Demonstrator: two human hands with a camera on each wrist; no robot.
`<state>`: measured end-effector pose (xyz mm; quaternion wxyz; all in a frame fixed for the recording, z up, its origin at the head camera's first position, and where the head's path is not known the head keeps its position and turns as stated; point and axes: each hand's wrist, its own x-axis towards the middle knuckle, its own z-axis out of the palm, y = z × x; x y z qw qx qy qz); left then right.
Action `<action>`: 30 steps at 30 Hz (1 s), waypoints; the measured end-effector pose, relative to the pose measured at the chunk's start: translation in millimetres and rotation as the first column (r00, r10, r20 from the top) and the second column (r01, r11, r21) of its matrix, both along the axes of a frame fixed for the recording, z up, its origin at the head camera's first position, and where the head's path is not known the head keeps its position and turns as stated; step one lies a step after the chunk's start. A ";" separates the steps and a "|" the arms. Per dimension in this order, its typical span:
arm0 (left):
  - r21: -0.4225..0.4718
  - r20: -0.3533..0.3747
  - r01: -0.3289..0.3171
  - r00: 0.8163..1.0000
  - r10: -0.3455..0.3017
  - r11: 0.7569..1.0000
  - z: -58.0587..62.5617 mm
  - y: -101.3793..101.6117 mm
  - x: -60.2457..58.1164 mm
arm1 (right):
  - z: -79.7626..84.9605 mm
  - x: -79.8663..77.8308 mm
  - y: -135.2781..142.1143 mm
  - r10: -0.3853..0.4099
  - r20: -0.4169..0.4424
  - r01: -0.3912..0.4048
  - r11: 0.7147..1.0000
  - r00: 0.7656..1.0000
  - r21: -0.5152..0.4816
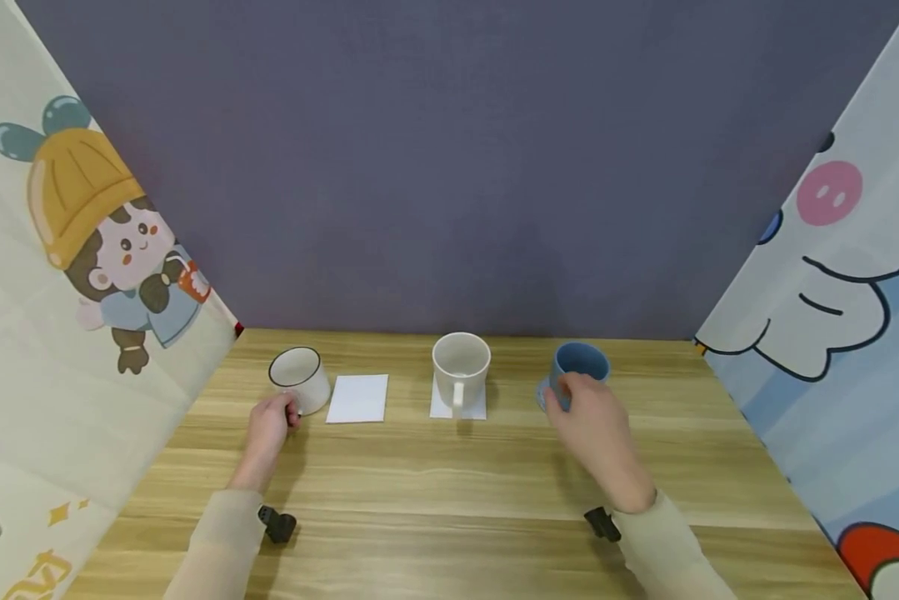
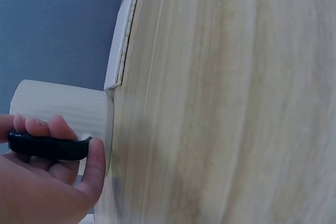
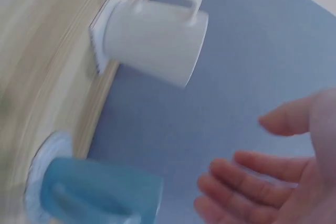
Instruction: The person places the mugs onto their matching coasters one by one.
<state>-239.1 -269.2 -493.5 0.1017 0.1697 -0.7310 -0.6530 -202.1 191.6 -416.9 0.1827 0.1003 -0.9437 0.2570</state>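
Note:
At the left, a white mug with a dark rim [image 1: 307, 385] stands on the wood beside a square white coaster [image 1: 357, 398]. My left hand [image 1: 271, 425] grips its black handle [image 2: 50, 146], the fingers curled round it in the left wrist view. A blue mug [image 3: 105, 188] stands on a round pale coaster [image 3: 32, 184] at the right. In the right wrist view my right hand [image 3: 257, 182] is apart from this mug, fingers loosely bent and thumb spread, with nothing between them. From the head view this hand overlaps the blue mug's near side.
A white mug [image 1: 460, 367] stands on a square coaster [image 1: 437, 410] in the middle, its handle toward me. A dark grey panel [image 1: 449, 167] closes off the back of the wooden table [image 1: 434, 500]. Printed cloths [image 1: 29, 400] hang at both sides.

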 end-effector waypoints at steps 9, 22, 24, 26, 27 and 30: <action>-0.007 0.009 0.002 1.000 -0.002 1.000 1.7 -0.2 -0.1 | 2.7 -12.8 -32.2 0.224 -0.001 -0.224 0.972 0.974 -0.071; -0.015 0.005 0.030 1.000 -0.030 0.999 1.2 -0.7 0.6 | 10.7 -26.0 -72.9 0.360 -0.056 -0.365 0.923 0.931 -0.126; -0.014 0.002 0.026 1.000 -0.026 1.000 0.9 -0.7 1.0 | 11.0 -28.3 -80.1 0.374 -0.072 -0.380 0.914 0.925 -0.141; -0.011 -0.001 0.021 1.000 -0.021 1.000 0.5 -0.4 1.2 | 11.1 -30.6 -88.1 0.386 -0.086 -0.395 0.904 0.919 -0.164; -0.010 -0.002 0.017 1.000 -0.017 1.000 0.1 -0.3 1.0 | 10.8 -31.9 -92.1 0.392 -0.095 -0.403 0.898 0.915 -0.176; -0.007 0.000 0.006 1.000 -0.006 1.000 -0.5 1.3 0.4 | 10.9 -34.1 -104.0 0.412 -0.115 -0.427 0.883 0.904 -0.193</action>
